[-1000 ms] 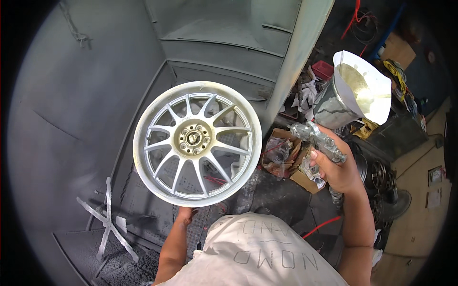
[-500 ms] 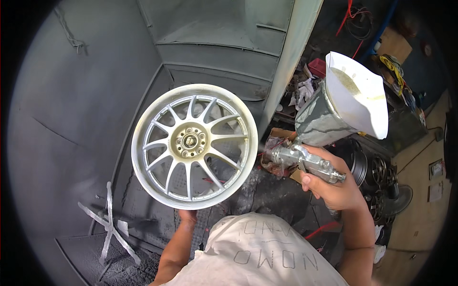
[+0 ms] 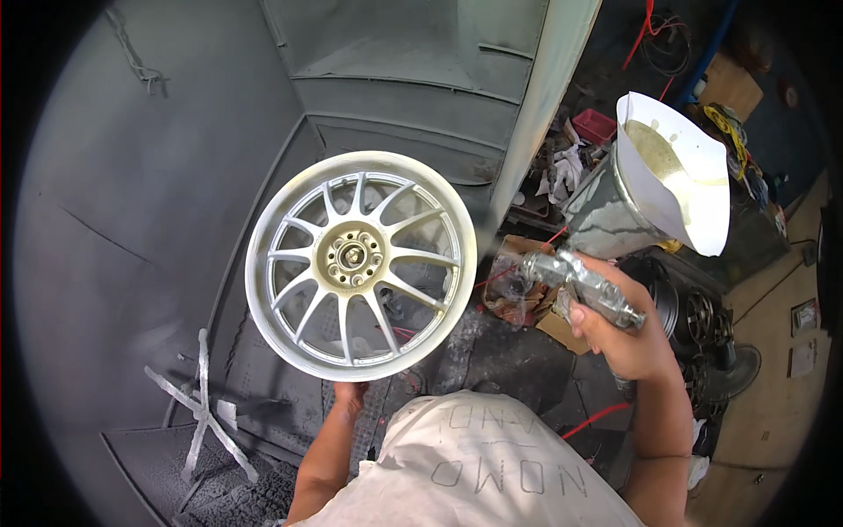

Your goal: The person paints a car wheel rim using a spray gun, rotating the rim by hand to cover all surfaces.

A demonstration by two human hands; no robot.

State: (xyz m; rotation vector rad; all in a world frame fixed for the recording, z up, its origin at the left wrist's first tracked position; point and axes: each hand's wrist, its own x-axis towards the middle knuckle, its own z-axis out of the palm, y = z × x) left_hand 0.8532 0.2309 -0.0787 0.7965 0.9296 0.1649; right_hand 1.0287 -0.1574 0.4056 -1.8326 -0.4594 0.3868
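At centre frame, inside the grey spray booth (image 3: 158, 220), hangs a multi-spoke alloy wheel (image 3: 360, 263) — face up toward the camera, tilted slightly, held off the booth floor. Looks part-coated, as a judgement: hub and upper rim carry a pale yellowish tint, while the spokes and lower rim read silver-white, so more passes likely remain on spokes and lower barrel. Supported from below by the left hand (image 3: 351, 397), placed at the lower rim edge; fingers mostly hidden behind the wheel, so cannot tell how far closed — only that the hand touches the rim there. Off to the right, well apart from the wheel, sits a gravity-feed spray gun (image 3: 584, 285), nozzle pointing left toward the wheel's right edge, with a metal cup and a white paper funnel strainer (image 3: 680, 171) holding yellowish paint on top. Wrapped firmly around the gun's grip: the right hand (image 3: 619, 338), fingers curled closed. Lower left on the booth floor — a paint-crusted cross-shaped stand (image 3: 204, 408).
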